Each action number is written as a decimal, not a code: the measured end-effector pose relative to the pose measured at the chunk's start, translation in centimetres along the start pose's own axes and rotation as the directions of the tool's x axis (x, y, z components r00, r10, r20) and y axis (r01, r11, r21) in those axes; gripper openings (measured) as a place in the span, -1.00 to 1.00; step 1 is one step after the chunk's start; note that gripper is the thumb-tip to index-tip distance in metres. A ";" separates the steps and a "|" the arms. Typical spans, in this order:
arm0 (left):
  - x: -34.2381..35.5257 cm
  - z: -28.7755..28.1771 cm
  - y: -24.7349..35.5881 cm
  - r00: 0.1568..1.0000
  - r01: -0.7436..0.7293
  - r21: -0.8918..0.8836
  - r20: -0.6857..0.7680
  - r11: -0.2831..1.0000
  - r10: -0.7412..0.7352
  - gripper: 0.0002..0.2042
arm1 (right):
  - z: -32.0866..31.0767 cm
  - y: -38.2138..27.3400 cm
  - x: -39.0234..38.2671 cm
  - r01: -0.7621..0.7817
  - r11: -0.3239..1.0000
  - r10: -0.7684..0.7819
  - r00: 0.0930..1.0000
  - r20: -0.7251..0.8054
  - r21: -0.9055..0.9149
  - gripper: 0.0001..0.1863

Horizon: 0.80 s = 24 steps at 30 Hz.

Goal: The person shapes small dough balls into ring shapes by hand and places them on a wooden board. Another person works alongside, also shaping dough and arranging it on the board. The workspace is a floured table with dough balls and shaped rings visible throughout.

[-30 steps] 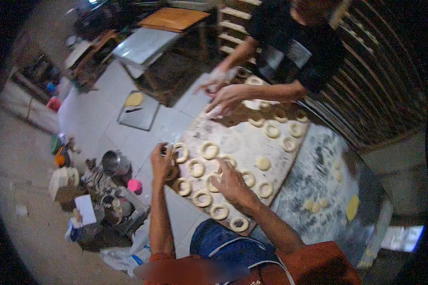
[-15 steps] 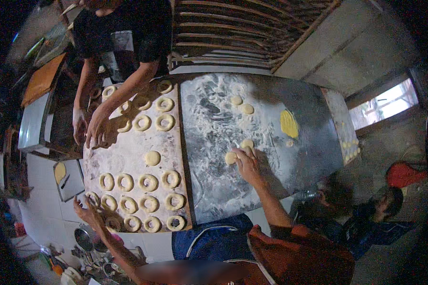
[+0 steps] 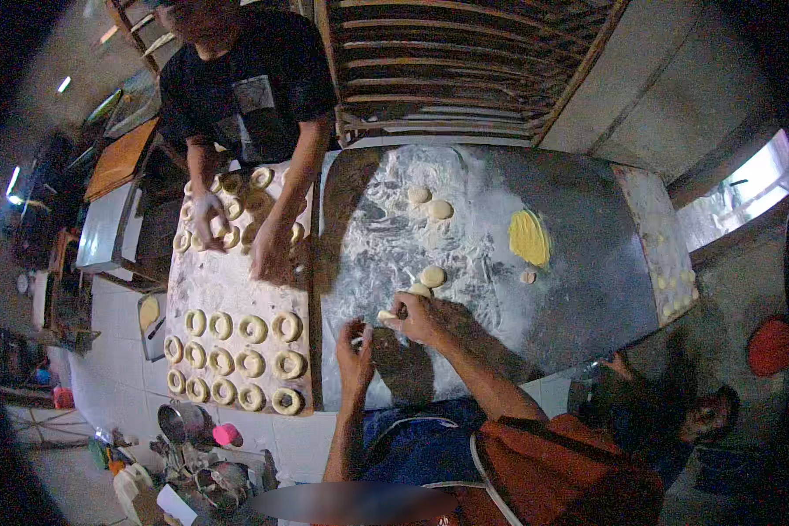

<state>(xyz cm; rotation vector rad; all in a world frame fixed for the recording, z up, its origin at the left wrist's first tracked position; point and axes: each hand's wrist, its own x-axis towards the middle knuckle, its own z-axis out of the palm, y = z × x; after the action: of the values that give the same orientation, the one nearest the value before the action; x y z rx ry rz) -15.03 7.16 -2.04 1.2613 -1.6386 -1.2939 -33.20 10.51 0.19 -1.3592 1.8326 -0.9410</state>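
Closest in, the person's left hand (image 3: 356,344) hovers just above the near edge of the floured metal bench (image 3: 587,263), fingers curled toward each other; from here I cannot tell whether that grip has anything in it. At about two o'clock from it, the right hand (image 3: 422,317) has its grip pinched on a small dough piece (image 3: 387,316), the pale end poking out toward the left hand. The two hands sit near each other but apart.

The work looks like shaping a ring, so I'd judge the thing to do is bring the left hand in to meet that free end, keep the pinch light so the dough isn't squashed flat, and work over the floured patch so nothing sticks.

At nine o'clock from the hands, the wooden board (image 3: 228,289) carries rows of finished dough rings (image 3: 252,330) lying apart from one another; a new ring wants the same spacing. Just past the right hand, at one o'clock, a dough ball (image 3: 432,276) rests on the flour, with two more dough balls (image 3: 430,203) farther up at twelve. A yellow scraper (image 3: 529,237) lies out at two o'clock. Across the board, another person's hands (image 3: 272,250) press among the far rings.
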 end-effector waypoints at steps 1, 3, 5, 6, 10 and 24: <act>-0.9 1.5 0.2 0.998 0.069 -0.050 -0.011 0.996 -0.070 -0.67 | -0.1 0.6 -0.9 0.006 0.996 -0.001 0.999 -0.054 0.089 -0.69; -1.8 2.9 0.5 0.974 0.217 -0.288 0.130 0.933 -0.186 -0.71 | 0.0 1.6 -2.6 0.026 0.965 0.017 0.987 -0.160 0.262 -0.66; -2.8 3.7 3.6 0.954 0.293 -0.422 0.186 0.858 -0.234 -0.73 | -0.2 2.1 -3.9 0.002 0.915 0.074 0.982 -0.172 0.404 -0.54; -3.3 4.0 3.6 0.964 0.260 -0.410 0.157 0.874 -0.213 -0.72 | -0.3 2.1 -4.5 0.031 0.903 0.058 0.979 -0.193 0.428 -0.51; -3.5 6.6 5.8 0.990 0.127 -0.321 0.101 0.939 -0.099 -0.74 | -1.8 3.1 -5.3 0.217 0.908 -0.088 0.935 -0.343 0.358 -0.32; -4.9 9.5 5.5 0.903 -0.066 -0.105 0.418 0.992 0.104 -0.65 | -2.6 6.9 -7.1 0.029 0.401 0.099 0.992 -0.074 0.916 -0.59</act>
<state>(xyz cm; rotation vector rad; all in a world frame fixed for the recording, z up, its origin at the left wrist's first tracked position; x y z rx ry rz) -23.75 14.84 0.97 0.8821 -1.8818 -1.6487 -37.06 19.20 -3.61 -0.5205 1.0004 -1.6900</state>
